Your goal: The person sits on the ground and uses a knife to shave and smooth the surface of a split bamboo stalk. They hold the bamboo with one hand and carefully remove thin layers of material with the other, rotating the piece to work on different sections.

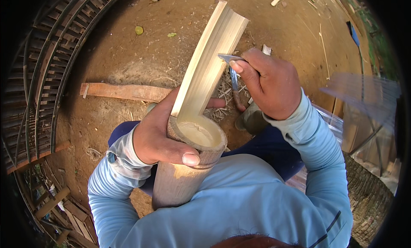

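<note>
My left hand (160, 134) is closed round a bamboo tube (177, 184), its thumb across the near side just below the rim. The tube leans against my shirt, and its hollow mouth faces up. From the far side of that mouth rises a long pale split strip (209, 55), one piece with the tube. My right hand (274, 81) pinches a small pointed metal blade (231, 58), whose tip touches or nearly touches the strip's right part. The fist hides the rest of this knife. Below it shows a narrow metal tool (234, 81) with a brown handle; whether it lies apart is unclear.
On the dirt ground lies a flat brown wooden slat (124, 92), with pale shavings (222, 94) beyond the tube. A slatted bamboo rack (51, 55) stands at the left. To the right are clear plastic sheeting (368, 102) and a rough log (366, 196).
</note>
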Demonstrator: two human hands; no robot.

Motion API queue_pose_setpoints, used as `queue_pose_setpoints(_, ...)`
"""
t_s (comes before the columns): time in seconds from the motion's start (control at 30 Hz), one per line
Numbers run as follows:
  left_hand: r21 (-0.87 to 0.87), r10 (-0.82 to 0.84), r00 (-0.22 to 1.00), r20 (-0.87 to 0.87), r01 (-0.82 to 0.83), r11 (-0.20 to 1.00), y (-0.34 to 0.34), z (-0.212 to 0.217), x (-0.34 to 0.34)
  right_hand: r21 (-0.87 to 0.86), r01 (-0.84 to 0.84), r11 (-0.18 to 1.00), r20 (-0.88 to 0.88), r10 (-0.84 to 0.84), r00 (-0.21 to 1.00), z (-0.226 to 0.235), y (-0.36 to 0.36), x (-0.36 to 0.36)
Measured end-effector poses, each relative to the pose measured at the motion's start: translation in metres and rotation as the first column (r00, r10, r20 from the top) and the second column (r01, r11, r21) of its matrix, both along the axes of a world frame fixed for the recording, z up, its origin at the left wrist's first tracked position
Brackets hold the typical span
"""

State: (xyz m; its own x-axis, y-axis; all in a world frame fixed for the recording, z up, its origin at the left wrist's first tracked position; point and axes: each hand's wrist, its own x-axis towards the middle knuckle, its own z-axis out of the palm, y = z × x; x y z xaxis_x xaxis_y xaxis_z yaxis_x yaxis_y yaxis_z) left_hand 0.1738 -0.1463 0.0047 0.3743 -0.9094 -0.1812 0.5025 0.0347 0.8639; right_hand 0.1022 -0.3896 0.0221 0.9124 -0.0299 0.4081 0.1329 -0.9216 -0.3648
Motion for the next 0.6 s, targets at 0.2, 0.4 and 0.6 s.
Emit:
queue_pose_setpoints(0.2, 0.01, 0.003, 1.0, -0.003, -0.003, 1.0, 0.0, 0.001, -0.001, 0.049, -0.006, 0.999, 0.016, 0.006, 1.0, -0.006, 0.005, -0.004)
queue_pose_setpoints(0.4, 0.026, 0.005, 1.0, -0.006, -0.005, 1.0, 0.003, -0.001, 0.0, -0.018, -0.017, 1.0, -0.01, 0.017, 1.0, -0.003, 0.0, -0.002)
queue_pose_setpoints(0.6, -0.001, -0.006, 1.0, 0.004, 0.006, 1.0, 0.002, -0.004, -0.001, -0.036, 0.013, 0.999, 0.011, -0.013, 1.0, -0.005, 0.001, -0.002)
